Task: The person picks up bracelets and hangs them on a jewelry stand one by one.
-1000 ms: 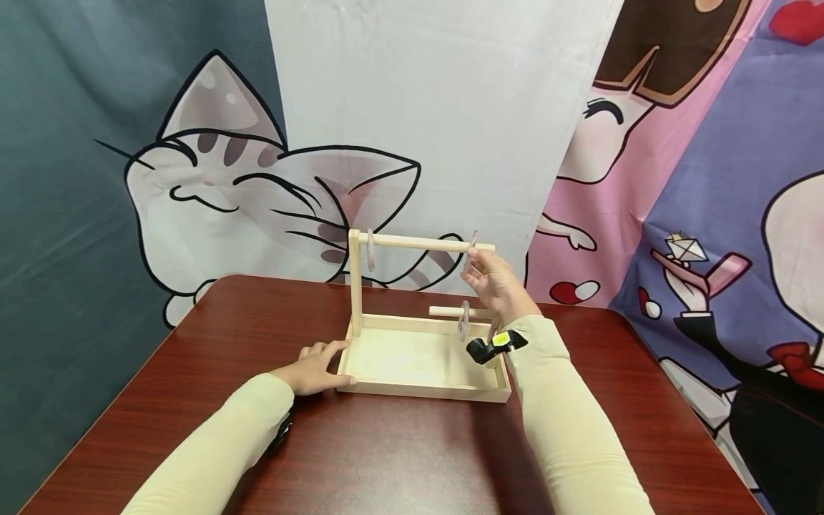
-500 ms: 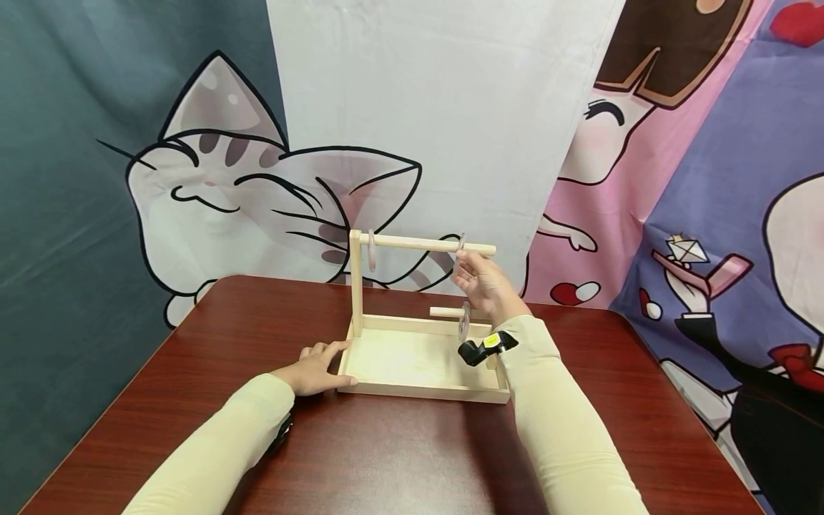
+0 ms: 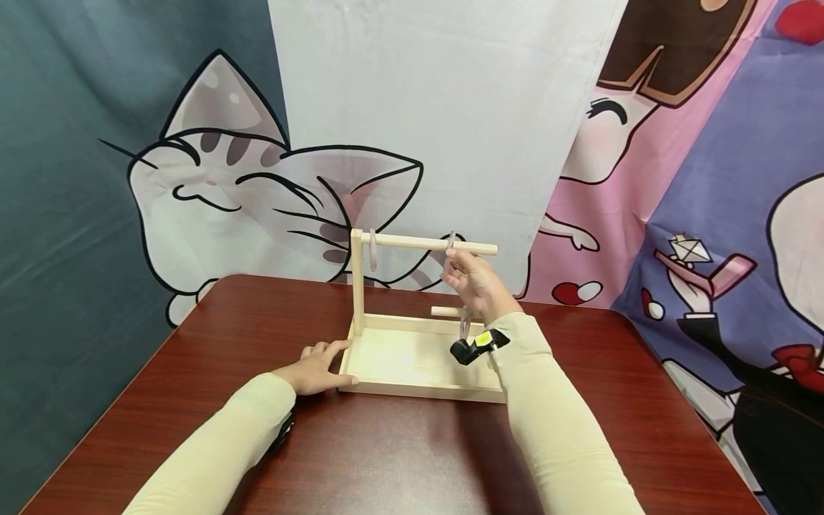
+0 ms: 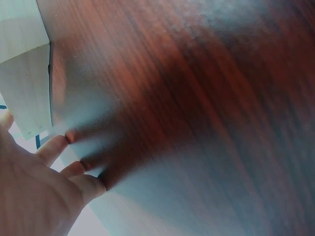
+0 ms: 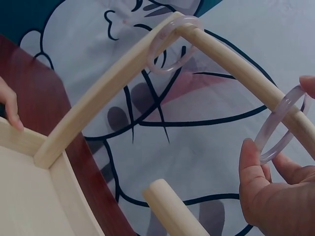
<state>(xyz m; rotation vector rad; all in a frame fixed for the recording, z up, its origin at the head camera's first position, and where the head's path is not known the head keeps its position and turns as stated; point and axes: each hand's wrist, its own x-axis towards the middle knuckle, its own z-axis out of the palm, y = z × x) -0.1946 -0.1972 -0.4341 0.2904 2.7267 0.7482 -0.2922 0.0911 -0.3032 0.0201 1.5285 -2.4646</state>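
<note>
A pale wooden stand point(image 3: 421, 393) with a tray base and two horizontal rods sits on the table. My right hand point(image 3: 478, 286) pinches a translucent pale-purple bangle point(image 5: 275, 123) that encircles the upper rod point(image 5: 236, 64). A second bangle point(image 5: 156, 46) hangs on that rod at its left end, by the upright post point(image 3: 357, 286). Another bangle point(image 3: 465, 327) hangs on the lower rod point(image 3: 444, 311), partly hidden behind my right wrist's camera. With fingers spread, my left hand point(image 3: 315, 368) rests at the tray's left end, thumb on its front corner, other fingertips near the table in the left wrist view.
The reddish-brown table point(image 3: 386, 458) extends around the stand. A cartoon-printed cloth backdrop point(image 3: 450, 107) hangs right behind the table's far edge. The upper rod's right end point(image 3: 492, 249) is free, with no post there.
My right hand has slid the pinched bangle leftward along the upper rod, away from the rod's free end. The left hand and the stand have stayed in place.
</note>
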